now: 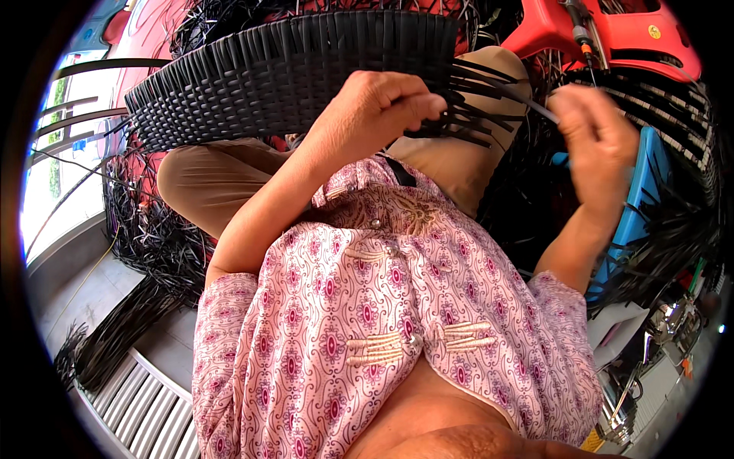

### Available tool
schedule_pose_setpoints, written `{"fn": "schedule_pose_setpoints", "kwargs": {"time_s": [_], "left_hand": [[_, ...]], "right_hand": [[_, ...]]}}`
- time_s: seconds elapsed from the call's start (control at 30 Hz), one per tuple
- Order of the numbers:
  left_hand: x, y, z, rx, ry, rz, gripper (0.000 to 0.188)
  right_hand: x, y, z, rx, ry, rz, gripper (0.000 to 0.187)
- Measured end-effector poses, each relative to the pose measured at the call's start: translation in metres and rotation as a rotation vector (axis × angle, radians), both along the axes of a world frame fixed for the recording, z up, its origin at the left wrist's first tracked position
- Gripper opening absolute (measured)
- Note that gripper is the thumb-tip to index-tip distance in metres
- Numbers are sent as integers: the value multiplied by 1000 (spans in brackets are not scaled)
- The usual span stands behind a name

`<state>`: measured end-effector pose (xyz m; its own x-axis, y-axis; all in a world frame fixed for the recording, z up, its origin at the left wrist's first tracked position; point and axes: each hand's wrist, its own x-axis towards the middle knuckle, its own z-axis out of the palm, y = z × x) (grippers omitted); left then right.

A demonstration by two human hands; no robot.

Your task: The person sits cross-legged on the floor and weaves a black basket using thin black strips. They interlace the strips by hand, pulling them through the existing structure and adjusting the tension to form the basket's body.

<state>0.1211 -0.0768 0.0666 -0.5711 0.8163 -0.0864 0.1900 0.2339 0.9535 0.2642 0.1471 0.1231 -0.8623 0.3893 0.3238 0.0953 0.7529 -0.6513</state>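
A curved black woven wicker panel [306,73] lies across my lap, with loose strip ends sticking out at both sides. My left hand [390,107] is in front of the panel near its right end, fingers curled into a pinch. Whatever those fingers hold, if anything, is hidden. Over to the right, my right hand [598,138] is raised and a little blurred, its fingers closed on a flat dark strip [541,111]. That strip slants from the loose ends at the panel's right side up to my fingers.
Red plastic stools [650,38] stand at the far right, with a screwdriver-like tool [582,38] against one. A blue plastic piece [638,191] sits beyond my right forearm. Heaps of black strips [153,222] lie at left and right. A white slatted rack [145,409] is at lower left.
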Motion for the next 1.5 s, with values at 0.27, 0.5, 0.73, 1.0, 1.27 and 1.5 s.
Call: {"fn": "schedule_pose_setpoints", "kwargs": {"time_s": [0.27,0.5,0.73,1.0,1.27,1.5], "left_hand": [[-49,8,-28,108,974,338,13],[-86,11,-58,-81,1222,272,42],[-97,-27,-77,-95,1075,257,44],[-102,-42,-62,-192,1000,165,41],[-142,-16,-35,-143,695,156,17],[-148,1,-43,-250,386,208,19]], "right_hand": [[-83,57,-40,-618,61,48,24],[-124,5,-129,-981,-46,107,21],[-118,-36,-134,-1113,-69,59,21],[-118,-33,-144,-1190,-198,31,24],[-144,9,-110,-779,-306,131,26],[-150,-7,-88,-761,-377,34,15]]}}
